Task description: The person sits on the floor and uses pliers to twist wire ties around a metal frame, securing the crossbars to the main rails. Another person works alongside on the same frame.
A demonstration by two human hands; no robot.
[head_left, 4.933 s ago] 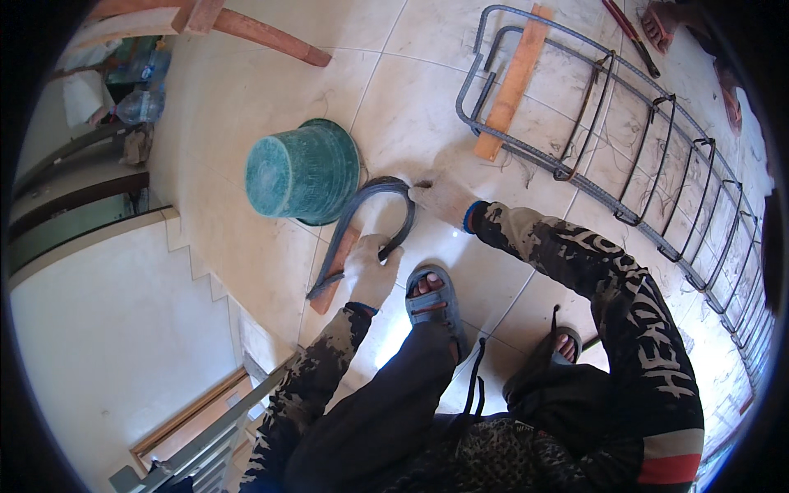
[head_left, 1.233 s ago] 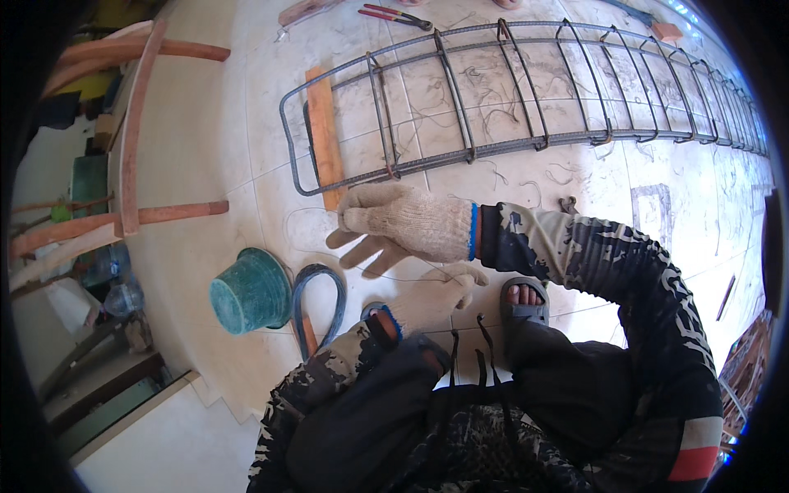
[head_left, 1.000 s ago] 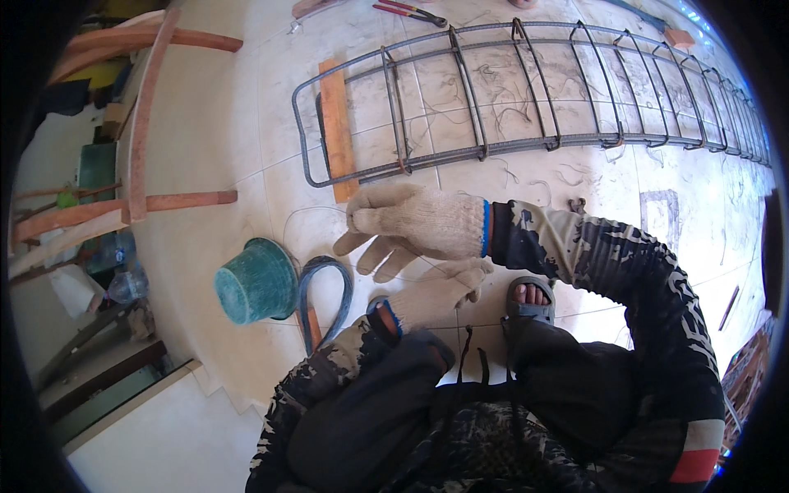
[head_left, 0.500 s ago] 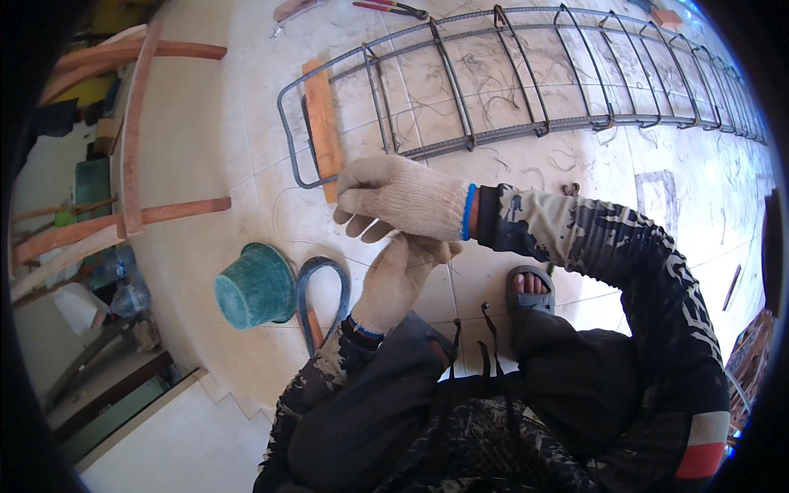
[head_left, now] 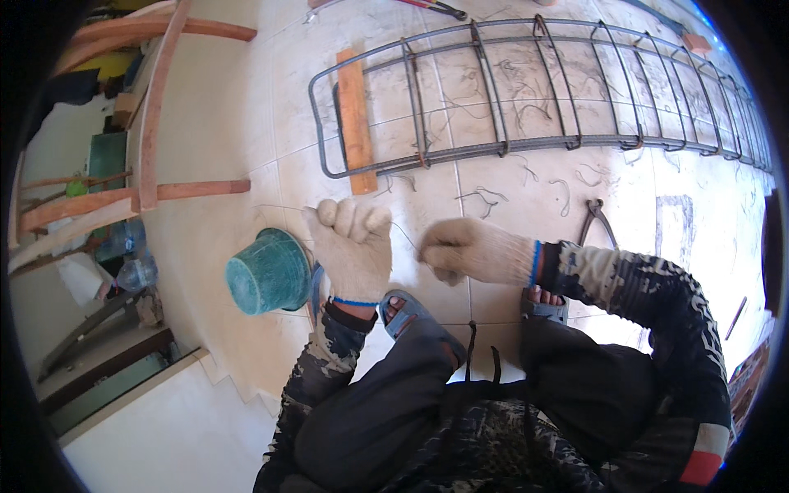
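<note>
Both my hands wear cream knitted gloves with blue cuffs, and they are apart in front of my knees. My left hand [head_left: 353, 253] is curled closed beside the green bucket, knuckles up, with a thin wire [head_left: 403, 231] running through it. Part of that wire trails out to the left, above the bucket. On the right, my right hand [head_left: 477, 251] closes in a pinch at the wire's other end; its fingertips are partly hidden. Beyond both hands lies a long steel rebar cage [head_left: 501, 148], its near-left end on a wooden block [head_left: 356, 123].
A green bucket [head_left: 267, 275] is tipped over left of my left hand. Pincers [head_left: 593, 220] lie past my right wrist. Wire scraps [head_left: 561, 195] litter the tiles. Red-handled cutters [head_left: 436, 8] show at the top edge, and a wooden frame [head_left: 156, 107] stands at the left.
My hands, which overlapped, have drawn apart: the right moved right and down, the left upward with its fingers curling. The wire now spans between them. The whole view has shifted slightly.
</note>
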